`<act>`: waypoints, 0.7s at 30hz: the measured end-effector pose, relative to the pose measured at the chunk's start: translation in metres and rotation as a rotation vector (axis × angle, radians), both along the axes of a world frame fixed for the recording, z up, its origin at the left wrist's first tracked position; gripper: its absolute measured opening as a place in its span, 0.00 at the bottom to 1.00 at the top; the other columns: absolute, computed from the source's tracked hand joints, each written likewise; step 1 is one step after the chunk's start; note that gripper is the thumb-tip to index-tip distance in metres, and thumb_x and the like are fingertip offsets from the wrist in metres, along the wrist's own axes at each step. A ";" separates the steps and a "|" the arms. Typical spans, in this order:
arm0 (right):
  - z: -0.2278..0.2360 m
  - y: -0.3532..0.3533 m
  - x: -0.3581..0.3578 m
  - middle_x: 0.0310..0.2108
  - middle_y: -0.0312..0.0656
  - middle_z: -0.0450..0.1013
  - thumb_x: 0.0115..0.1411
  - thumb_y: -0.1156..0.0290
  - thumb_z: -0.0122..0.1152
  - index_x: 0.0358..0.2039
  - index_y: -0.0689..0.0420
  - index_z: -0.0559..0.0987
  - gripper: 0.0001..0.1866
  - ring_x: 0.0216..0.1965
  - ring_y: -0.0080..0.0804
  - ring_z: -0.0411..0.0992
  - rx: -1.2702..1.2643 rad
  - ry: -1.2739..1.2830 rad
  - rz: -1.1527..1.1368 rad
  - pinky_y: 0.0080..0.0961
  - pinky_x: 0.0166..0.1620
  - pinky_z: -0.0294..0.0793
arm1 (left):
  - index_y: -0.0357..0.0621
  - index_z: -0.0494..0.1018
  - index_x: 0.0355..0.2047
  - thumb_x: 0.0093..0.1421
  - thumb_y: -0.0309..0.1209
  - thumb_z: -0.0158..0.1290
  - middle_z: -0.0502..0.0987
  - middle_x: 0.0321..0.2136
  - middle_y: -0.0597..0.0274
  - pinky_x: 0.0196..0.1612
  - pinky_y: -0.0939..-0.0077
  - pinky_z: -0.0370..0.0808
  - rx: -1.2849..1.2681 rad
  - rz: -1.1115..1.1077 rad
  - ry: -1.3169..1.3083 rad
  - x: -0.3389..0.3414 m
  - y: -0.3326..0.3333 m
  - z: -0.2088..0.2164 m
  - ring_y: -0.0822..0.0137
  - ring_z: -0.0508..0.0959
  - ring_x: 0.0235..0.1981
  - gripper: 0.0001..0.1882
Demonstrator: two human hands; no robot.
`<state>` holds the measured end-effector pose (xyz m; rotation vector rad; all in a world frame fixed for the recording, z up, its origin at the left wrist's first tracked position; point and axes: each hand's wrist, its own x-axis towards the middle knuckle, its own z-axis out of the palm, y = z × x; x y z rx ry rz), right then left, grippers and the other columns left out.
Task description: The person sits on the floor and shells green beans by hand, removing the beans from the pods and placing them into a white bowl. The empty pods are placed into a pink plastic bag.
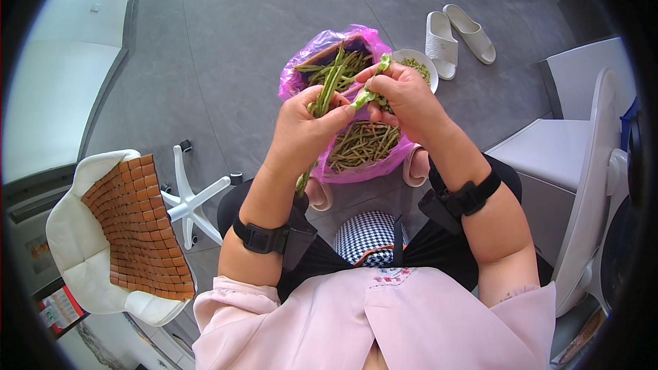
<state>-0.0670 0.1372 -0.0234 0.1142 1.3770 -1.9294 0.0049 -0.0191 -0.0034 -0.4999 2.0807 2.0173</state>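
Note:
My left hand (pixel 301 122) is closed around several long green bean pods (pixel 333 77). Its thumb and finger also pinch one end of a split pale green pod (pixel 363 99). My right hand (pixel 411 99) grips the same pod from the other side, its fingers curled; small green beans seem to lie in its palm, partly hidden. Both hands hover over pink plastic bags. The far bag (pixel 290 82) holds whole green pods (pixel 356 62); the near one (pixel 356 174) is filled with thin brownish-green pods or husks (pixel 363 145). Behind my right hand, a white bowl (pixel 434 74) contains shelled beans (pixel 416 67).
White slippers (pixel 442 46) lie on the grey floor beyond the bowl. To the left stands a white swivel chair (pixel 72 223) with a brown tile mat (pixel 140 233); another white chair (pixel 593 157) is at right. A houndstooth-patterned item (pixel 370 233) sits between my legs.

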 end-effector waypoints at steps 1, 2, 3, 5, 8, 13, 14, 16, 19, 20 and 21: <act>0.000 0.000 0.000 0.24 0.42 0.69 0.53 0.76 0.46 0.33 0.64 0.72 0.08 0.15 0.21 0.67 -0.011 -0.023 0.000 0.12 0.12 0.60 | 0.39 0.71 0.27 0.49 0.28 0.55 0.69 0.18 0.73 0.21 0.88 0.62 0.022 0.004 0.001 0.000 0.000 0.000 0.83 0.66 0.18 0.06; -0.001 0.000 -0.001 0.24 0.43 0.69 0.52 0.77 0.46 0.33 0.65 0.71 0.09 0.16 0.22 0.67 -0.022 -0.045 0.000 0.12 0.12 0.60 | 0.39 0.71 0.27 0.50 0.28 0.55 0.69 0.18 0.73 0.20 0.88 0.62 0.048 0.010 -0.012 0.000 -0.001 0.000 0.83 0.66 0.18 0.07; -0.001 0.001 -0.001 0.25 0.44 0.68 0.51 0.77 0.46 0.33 0.66 0.71 0.09 0.16 0.23 0.68 -0.033 -0.067 0.001 0.13 0.12 0.60 | 0.39 0.71 0.27 0.50 0.28 0.55 0.69 0.17 0.73 0.18 0.88 0.61 0.075 0.016 -0.026 0.000 -0.002 0.000 0.83 0.66 0.17 0.07; 0.000 0.005 -0.006 0.25 0.45 0.68 0.49 0.79 0.45 0.33 0.67 0.71 0.11 0.17 0.25 0.67 -0.082 -0.130 0.056 0.14 0.12 0.60 | 0.40 0.70 0.27 0.50 0.28 0.56 0.68 0.17 0.73 0.16 0.89 0.60 0.117 0.036 -0.035 0.000 -0.004 0.001 0.84 0.65 0.15 0.07; 0.000 0.008 -0.009 0.25 0.46 0.67 0.45 0.81 0.44 0.32 0.68 0.72 0.13 0.17 0.26 0.67 -0.108 -0.153 0.088 0.14 0.12 0.59 | 0.40 0.70 0.27 0.50 0.28 0.56 0.68 0.16 0.73 0.15 0.89 0.59 0.153 0.056 -0.024 0.000 -0.006 0.002 0.84 0.65 0.14 0.07; -0.001 0.007 -0.008 0.24 0.45 0.67 0.43 0.82 0.44 0.31 0.68 0.73 0.13 0.18 0.25 0.66 -0.076 -0.123 0.117 0.13 0.13 0.59 | 0.40 0.70 0.27 0.49 0.27 0.56 0.67 0.15 0.73 0.14 0.89 0.59 0.088 0.029 0.020 0.001 -0.010 0.002 0.83 0.64 0.13 0.07; -0.002 0.008 -0.008 0.23 0.45 0.67 0.43 0.82 0.44 0.31 0.68 0.73 0.13 0.17 0.25 0.66 -0.068 -0.118 0.122 0.13 0.13 0.59 | 0.39 0.70 0.26 0.49 0.26 0.55 0.67 0.15 0.72 0.14 0.89 0.59 0.078 0.037 0.025 0.001 -0.008 0.003 0.83 0.64 0.13 0.06; -0.004 0.008 -0.009 0.23 0.45 0.67 0.43 0.82 0.44 0.31 0.68 0.73 0.13 0.17 0.24 0.65 -0.039 -0.119 0.119 0.13 0.13 0.59 | 0.38 0.70 0.25 0.49 0.23 0.54 0.68 0.15 0.71 0.14 0.89 0.59 0.057 0.054 0.037 0.001 -0.005 0.004 0.83 0.64 0.13 0.04; -0.007 0.007 -0.008 0.24 0.44 0.68 0.43 0.82 0.44 0.32 0.67 0.73 0.13 0.17 0.23 0.64 -0.007 -0.137 0.107 0.12 0.14 0.58 | 0.38 0.71 0.26 0.50 0.25 0.54 0.68 0.15 0.70 0.14 0.89 0.59 0.121 0.041 0.012 0.001 -0.008 0.000 0.82 0.64 0.13 0.05; -0.008 0.007 -0.009 0.24 0.44 0.68 0.44 0.82 0.44 0.32 0.67 0.73 0.14 0.17 0.22 0.64 -0.014 -0.142 0.113 0.12 0.14 0.58 | 0.39 0.71 0.27 0.50 0.26 0.55 0.69 0.16 0.69 0.13 0.89 0.59 0.172 0.056 -0.009 0.000 -0.010 0.000 0.82 0.64 0.13 0.05; -0.009 0.007 -0.010 0.24 0.44 0.68 0.44 0.82 0.44 0.32 0.67 0.73 0.14 0.17 0.22 0.64 -0.022 -0.146 0.118 0.12 0.14 0.58 | 0.39 0.71 0.28 0.50 0.26 0.55 0.70 0.17 0.69 0.13 0.89 0.59 0.223 0.070 -0.030 0.000 -0.012 0.001 0.82 0.65 0.13 0.05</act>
